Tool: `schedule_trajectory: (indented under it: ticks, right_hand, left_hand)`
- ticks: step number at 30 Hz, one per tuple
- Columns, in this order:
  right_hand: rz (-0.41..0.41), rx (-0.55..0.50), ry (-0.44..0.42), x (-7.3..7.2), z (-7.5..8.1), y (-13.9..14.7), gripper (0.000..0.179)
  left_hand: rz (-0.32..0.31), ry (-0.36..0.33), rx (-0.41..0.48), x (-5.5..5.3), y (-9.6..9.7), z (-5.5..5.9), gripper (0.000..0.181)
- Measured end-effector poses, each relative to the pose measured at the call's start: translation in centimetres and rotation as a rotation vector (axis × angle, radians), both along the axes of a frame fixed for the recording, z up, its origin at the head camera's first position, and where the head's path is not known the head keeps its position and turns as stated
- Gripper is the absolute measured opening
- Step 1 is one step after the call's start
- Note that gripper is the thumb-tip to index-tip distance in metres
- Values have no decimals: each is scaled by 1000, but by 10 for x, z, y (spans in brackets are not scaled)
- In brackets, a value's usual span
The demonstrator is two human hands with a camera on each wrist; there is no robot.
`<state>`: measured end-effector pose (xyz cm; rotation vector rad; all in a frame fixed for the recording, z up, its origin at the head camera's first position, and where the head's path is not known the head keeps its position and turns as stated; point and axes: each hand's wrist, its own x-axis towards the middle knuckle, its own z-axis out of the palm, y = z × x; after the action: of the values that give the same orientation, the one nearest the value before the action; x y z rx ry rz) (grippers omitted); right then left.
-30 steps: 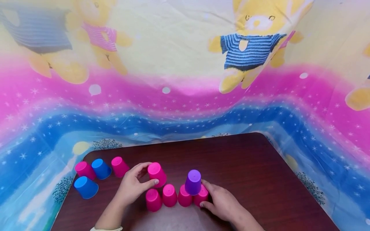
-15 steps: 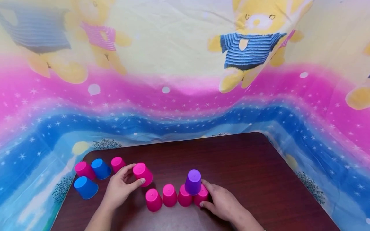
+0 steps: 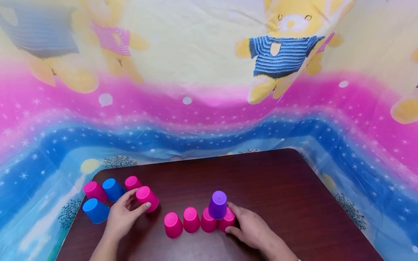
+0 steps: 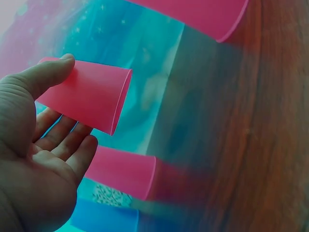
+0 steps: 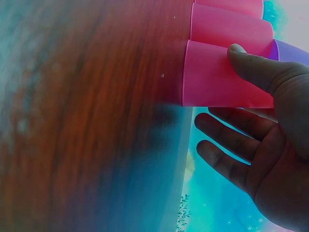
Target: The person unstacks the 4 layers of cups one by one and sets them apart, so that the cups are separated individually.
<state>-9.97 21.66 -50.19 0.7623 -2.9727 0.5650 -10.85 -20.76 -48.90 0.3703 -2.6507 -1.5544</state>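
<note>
My left hand (image 3: 122,215) grips an upside-down pink cup (image 3: 146,199) between thumb and fingers. In the left wrist view this pink cup (image 4: 91,94) is off the table. To the right stands a row of several upturned pink cups, including the leftmost cup (image 3: 173,225) and its neighbour (image 3: 191,220). A purple cup (image 3: 217,205) rests upside down across the two right-hand cups of that row. My right hand (image 3: 249,224) holds the rightmost pink cup (image 5: 224,79), its thumb on the near side and fingers on the far side.
At the table's left stand two blue cups, one at the back (image 3: 113,190) and one nearer (image 3: 95,211), with a pink cup (image 3: 94,191) beside them. Another pink cup (image 3: 132,182) stands just behind my left hand. A printed cloth (image 3: 196,119) hangs behind the dark wooden table (image 3: 277,181).
My left hand has carried its pink cup leftward, from above the row's left pair towards the cups at the left. My right hand and the purple cup have stayed in place.
</note>
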Motion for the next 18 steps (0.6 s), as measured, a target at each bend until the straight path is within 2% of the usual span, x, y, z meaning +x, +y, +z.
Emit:
schedule_trajectory:
  ticks: [7,18]
  right_hand:
    - [8,-2,12,-1,0,-1,77]
    - [8,-2,33,0,-1,-1,77]
  left_hand:
    - [43,-54,14,0,-13,-7,103]
    - [104,-69,22,3,-29,-17,104]
